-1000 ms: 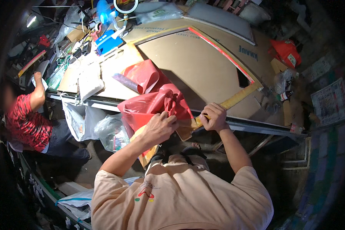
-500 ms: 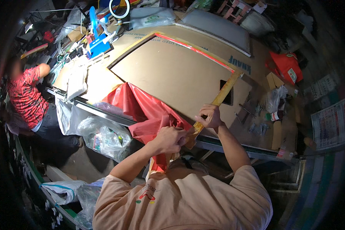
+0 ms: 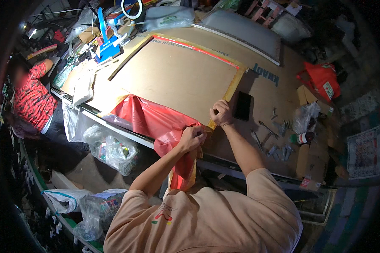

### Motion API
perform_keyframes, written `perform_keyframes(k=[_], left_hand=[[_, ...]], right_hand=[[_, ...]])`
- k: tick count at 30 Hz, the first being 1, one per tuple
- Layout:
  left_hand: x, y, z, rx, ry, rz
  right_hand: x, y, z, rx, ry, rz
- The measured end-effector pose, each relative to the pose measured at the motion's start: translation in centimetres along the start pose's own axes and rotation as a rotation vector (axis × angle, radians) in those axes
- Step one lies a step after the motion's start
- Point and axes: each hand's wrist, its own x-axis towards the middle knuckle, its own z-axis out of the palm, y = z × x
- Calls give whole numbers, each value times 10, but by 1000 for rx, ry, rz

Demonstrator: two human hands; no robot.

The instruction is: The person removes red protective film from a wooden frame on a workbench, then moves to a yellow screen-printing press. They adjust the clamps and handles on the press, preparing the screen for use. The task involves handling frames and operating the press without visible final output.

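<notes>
A rectangular frame (image 3: 233,87) with yellowish sides and a red strip along its far side lies on the cardboard-covered table. Soft red plastic sheeting (image 3: 150,120) bunches over the frame's near left part and hangs off the table edge toward my lap. My left hand (image 3: 192,138) is closed on the sheeting by the frame's near right corner. Just beyond it, my right hand (image 3: 222,114) has its fingers curled at the frame's right side; whatever they pinch is hidden.
Right of the frame lie a black phone (image 3: 243,106), a wrench (image 3: 268,129), several metal fittings and a bottle (image 3: 303,138). A red bag (image 3: 320,80) stands at the far right. Plastic bags (image 3: 114,147) hang at the table's near edge. Another person (image 3: 34,103) is at the left.
The frame has shifted left and away from me across the cardboard, uncovering the whole phone. My left hand has moved slightly farther out with the red sheeting; my right hand has come closer to it.
</notes>
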Motion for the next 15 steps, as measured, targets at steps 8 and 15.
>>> perform_keyframes(k=[8,15], left_hand=[[31,-16,11,216,71,171],[-13,-17,-2,855,-259,74]], right_hand=[[-29,-19,42,-240,10,772],[-10,-9,47,-112,-58,845]])
